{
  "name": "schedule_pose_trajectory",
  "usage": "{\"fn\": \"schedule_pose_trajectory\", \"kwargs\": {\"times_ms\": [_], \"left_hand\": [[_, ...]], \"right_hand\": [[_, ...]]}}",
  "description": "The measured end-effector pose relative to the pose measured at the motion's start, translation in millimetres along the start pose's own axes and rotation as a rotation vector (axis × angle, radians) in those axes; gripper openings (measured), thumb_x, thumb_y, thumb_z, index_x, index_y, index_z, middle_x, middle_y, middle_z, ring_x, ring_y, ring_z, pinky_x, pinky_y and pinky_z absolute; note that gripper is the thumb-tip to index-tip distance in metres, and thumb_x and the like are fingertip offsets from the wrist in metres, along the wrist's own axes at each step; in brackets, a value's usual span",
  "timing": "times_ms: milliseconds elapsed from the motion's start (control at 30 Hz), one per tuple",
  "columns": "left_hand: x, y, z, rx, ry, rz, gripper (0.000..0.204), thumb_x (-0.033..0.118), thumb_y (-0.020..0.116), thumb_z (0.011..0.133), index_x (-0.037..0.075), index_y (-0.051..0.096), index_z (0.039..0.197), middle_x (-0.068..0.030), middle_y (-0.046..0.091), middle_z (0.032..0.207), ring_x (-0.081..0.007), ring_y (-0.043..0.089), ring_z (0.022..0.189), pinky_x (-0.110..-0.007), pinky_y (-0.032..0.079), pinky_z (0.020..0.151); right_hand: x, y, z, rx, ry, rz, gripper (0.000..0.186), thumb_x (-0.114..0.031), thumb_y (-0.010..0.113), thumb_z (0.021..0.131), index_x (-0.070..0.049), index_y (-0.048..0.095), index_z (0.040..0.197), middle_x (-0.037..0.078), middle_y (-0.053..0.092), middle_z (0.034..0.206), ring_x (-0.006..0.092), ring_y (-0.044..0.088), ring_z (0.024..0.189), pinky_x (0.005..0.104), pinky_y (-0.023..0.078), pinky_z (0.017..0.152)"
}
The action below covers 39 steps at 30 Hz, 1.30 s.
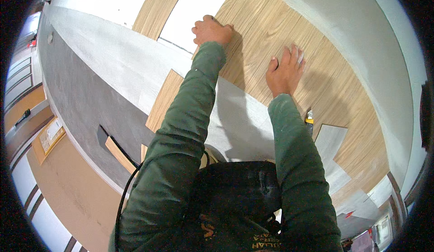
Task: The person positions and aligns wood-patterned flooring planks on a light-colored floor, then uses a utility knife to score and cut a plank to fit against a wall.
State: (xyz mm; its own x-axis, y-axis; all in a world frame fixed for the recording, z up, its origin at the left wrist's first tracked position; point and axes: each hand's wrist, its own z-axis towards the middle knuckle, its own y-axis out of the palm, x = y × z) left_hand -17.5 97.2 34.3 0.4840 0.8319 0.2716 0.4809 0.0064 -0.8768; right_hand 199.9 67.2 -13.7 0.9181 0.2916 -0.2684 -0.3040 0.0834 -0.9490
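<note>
Light wood-grain floor planks [253, 30] cover a wide strip ahead of me and to the right. At their left edge, beside a white surface [194, 7], my left hand [212, 31] is closed, its fingers curled down. What those fingers hold, if anything, is hidden. My right hand [285, 71] lies flat on the planks with its fingers stretched out, holding nothing. A utility knife [309, 120] with a yellow and black handle rests near my right forearm. Under my left forearm lies a loose wood-grain plank [163, 100], partly covered by the sleeve.
Another wood-grain plank [160, 8] lies across the white surface at the far left. Grey plank pieces [332, 139] rest on the wood at right. A pale wall [361, 30] curves along the right. A black cable [121, 206] hangs beside my left arm; a cardboard box [68, 175] stands farther left.
</note>
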Motion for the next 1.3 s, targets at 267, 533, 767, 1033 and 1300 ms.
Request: {"fn": "schedule_pose_trajectory", "kwargs": {"times_ms": [267, 533, 767, 1033, 1300], "left_hand": [[-76, -25, 39, -0.110, 0.083, -0.769, 0.026, 0.021, 0.066, 0.090, 0.001, 0.062, 0.106, -0.0073, 0.065, 0.084, -0.0203, 0.062, 0.072, -0.035, 0.052, 0.066], [-93, -11, -43, -0.008, -0.117, -1.764, 0.028, -0.002, 0.054, 0.095, 0.006, 0.047, 0.121, -0.0125, 0.060, 0.105, -0.0217, 0.060, 0.089, -0.041, 0.052, 0.082], [-55, 92, -35, -0.007, -0.296, -1.988, 0.015, 0.005, 0.054, 0.099, -0.008, 0.058, 0.103, -0.0135, 0.062, 0.097, -0.0212, 0.061, 0.094, -0.034, 0.056, 0.087], [59, 90, -72, -0.039, -0.718, -2.138, 0.030, 0.018, 0.048, 0.104, -0.009, 0.050, 0.117, -0.0160, 0.063, 0.103, -0.0238, 0.064, 0.096, -0.034, 0.059, 0.086], [48, 49, -93, -0.542, -0.154, -1.555, 0.023, 0.011, 0.061, 0.091, -0.004, 0.059, 0.108, -0.0162, 0.070, 0.093, -0.0284, 0.068, 0.076, -0.033, 0.055, 0.067]], "right_hand": [[-1, 1, 1, -0.012, 0.015, 0.033, 0.050, -0.027, 0.061, 0.086, -0.001, 0.053, 0.127, 0.018, 0.043, 0.142, 0.0402, 0.034, 0.136, 0.0549, 0.024, 0.114], [2, -1, 2, -0.038, 0.039, 0.020, 0.048, -0.027, 0.060, 0.087, -0.003, 0.053, 0.128, 0.017, 0.041, 0.143, 0.0396, 0.032, 0.138, 0.0551, 0.023, 0.114], [-6, 7, -3, -0.044, 0.047, 0.030, 0.048, -0.027, 0.058, 0.089, -0.003, 0.050, 0.130, 0.018, 0.040, 0.145, 0.0410, 0.031, 0.139, 0.0557, 0.022, 0.115], [15, 22, -2, -0.070, 0.037, -0.085, 0.049, -0.030, 0.062, 0.089, -0.007, 0.050, 0.131, 0.011, 0.042, 0.145, 0.0368, 0.034, 0.139, 0.0520, 0.027, 0.114], [24, 26, -6, -0.070, 0.010, -0.165, 0.048, -0.029, 0.061, 0.089, -0.005, 0.050, 0.129, 0.012, 0.042, 0.144, 0.0365, 0.034, 0.138, 0.0522, 0.027, 0.114]]}}
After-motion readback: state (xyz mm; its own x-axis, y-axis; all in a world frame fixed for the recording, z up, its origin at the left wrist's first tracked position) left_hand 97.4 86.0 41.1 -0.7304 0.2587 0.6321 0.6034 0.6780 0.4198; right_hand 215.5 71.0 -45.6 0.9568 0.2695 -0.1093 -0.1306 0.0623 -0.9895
